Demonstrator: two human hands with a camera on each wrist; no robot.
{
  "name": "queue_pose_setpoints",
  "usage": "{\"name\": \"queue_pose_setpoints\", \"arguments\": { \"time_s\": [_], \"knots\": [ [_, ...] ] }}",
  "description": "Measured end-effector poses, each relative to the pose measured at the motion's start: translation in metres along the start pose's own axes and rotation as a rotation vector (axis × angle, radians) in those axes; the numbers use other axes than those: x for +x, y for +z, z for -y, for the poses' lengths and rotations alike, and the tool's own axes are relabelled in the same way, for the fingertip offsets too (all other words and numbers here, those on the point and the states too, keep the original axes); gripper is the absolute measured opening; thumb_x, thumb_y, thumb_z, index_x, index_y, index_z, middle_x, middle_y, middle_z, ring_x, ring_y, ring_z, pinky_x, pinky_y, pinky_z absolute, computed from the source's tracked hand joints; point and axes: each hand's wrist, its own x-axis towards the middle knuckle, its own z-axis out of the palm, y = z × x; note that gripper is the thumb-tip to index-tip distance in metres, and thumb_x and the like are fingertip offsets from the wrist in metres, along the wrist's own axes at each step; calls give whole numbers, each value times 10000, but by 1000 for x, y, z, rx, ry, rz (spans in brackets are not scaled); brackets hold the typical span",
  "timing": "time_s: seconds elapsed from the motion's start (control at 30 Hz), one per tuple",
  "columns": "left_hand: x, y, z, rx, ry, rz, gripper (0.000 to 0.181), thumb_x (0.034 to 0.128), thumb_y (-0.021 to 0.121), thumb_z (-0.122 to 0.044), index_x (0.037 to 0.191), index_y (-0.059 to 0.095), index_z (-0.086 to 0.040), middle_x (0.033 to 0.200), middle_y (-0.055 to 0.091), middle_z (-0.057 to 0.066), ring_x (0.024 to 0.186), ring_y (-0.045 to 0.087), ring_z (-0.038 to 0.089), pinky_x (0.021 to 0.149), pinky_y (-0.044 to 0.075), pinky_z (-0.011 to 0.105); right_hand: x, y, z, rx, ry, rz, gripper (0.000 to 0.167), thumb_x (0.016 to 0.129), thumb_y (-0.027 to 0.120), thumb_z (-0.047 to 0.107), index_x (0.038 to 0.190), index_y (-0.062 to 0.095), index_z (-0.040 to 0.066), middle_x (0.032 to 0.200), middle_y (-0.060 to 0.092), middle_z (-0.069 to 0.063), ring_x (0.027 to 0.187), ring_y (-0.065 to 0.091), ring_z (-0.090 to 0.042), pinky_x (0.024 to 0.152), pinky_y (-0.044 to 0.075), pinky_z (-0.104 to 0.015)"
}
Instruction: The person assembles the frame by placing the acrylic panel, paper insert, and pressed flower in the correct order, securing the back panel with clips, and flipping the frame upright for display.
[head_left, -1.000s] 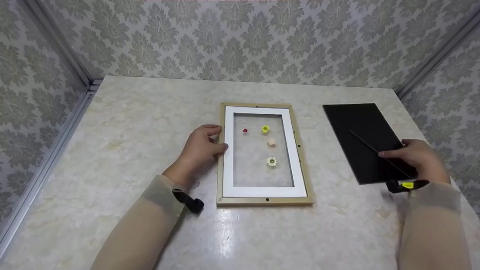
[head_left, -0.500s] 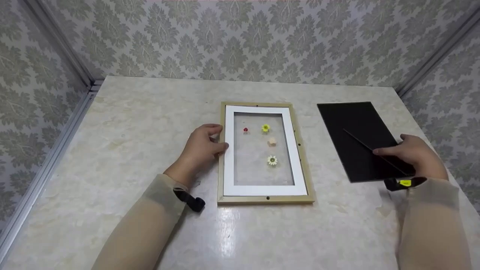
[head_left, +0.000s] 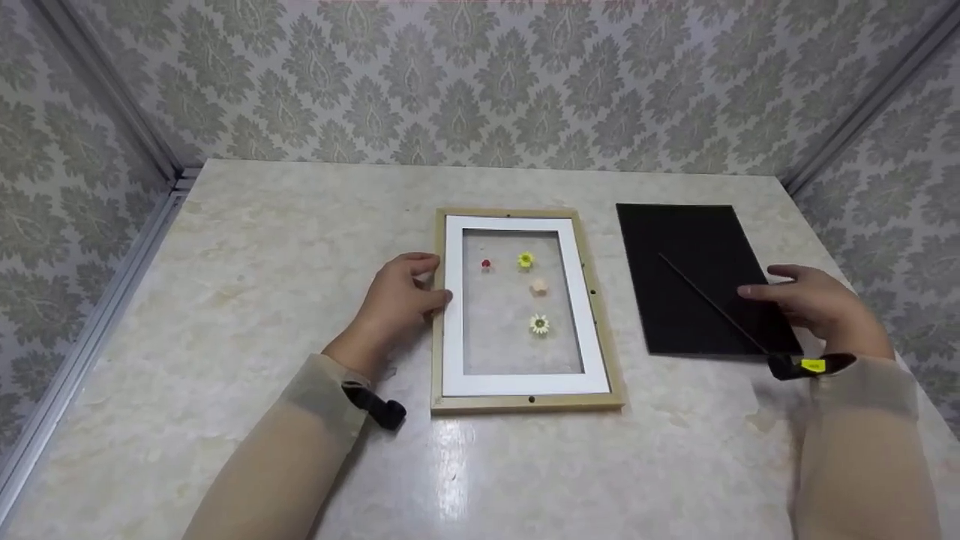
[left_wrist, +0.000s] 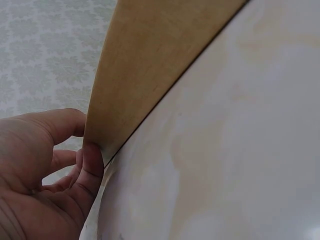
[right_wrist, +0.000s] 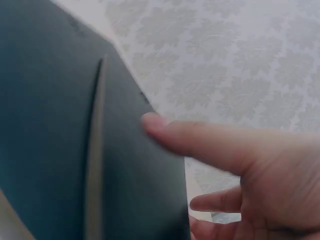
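Note:
A light wooden picture frame (head_left: 615, 375) with a white mat (head_left: 525, 385) inside lies on the table. Small flowers show in its window: a red one (head_left: 486, 264), a yellow one (head_left: 525, 260), a pale peach one (head_left: 538, 286) and a white one (head_left: 539, 325). My left hand (head_left: 394, 300) holds the frame's left edge, thumb on top; the left wrist view shows fingertips against its wooden side (left_wrist: 145, 60). To the right, my right hand (head_left: 821, 304) grips a black backing board (head_left: 652, 300) by its right edge, thumb on its face, other fingers partly hidden. A narrow strip (right_wrist: 95, 150) runs along the board's face.
The marbled table (head_left: 285, 225) surrounds the frame. Patterned wallpaper (head_left: 480, 82) stands behind the table, and metal rails (head_left: 97, 82) run along the corners at both sides.
My right hand has brought the backing board leftward, nearer the frame, and the board has turned a little. The left hand stays at the frame's edge.

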Motion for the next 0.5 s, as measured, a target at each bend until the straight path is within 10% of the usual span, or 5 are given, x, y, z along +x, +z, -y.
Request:
{"name": "queue_pose_setpoints", "arguments": {
  "time_s": [0.13, 0.3, 0.5],
  "knots": [
    [-1, -1, 2, 15, 2, -2, 687, 982, 812, -95, 1624, 582, -6, 1758, 470, 125, 1306, 634, 275, 817, 617, 185, 1, 0, -1, 288, -10, 65, 829, 1182, 611, 305, 1821, 132, 83, 1113, 739, 201, 995, 733, 18, 895, 644, -214],
    [0, -1, 2, 37, 21, -5, 688, 978, 812, -106, 1619, 585, -1, 1760, 470, 131, 1352, 628, 287, 874, 613, 200, -2, -4, -10, 674, -116, 177, 358, 1177, 532, 28, 1459, 641, 219, 1140, 810, -3, 978, 780, -177, 841, 681, -346],
    [1, 0, 1, 63, 35, -6, 699, 971, 805, -103, 1627, 580, -14, 1769, 462, 131, 1426, 592, 291, 977, 596, 250, -3, -3, -20, 968, -324, 398, 481, 1172, 325, -94, 1402, 696, 109, 1192, 823, -139, 961, 823, -288, 818, 706, -400]
  ]
}}
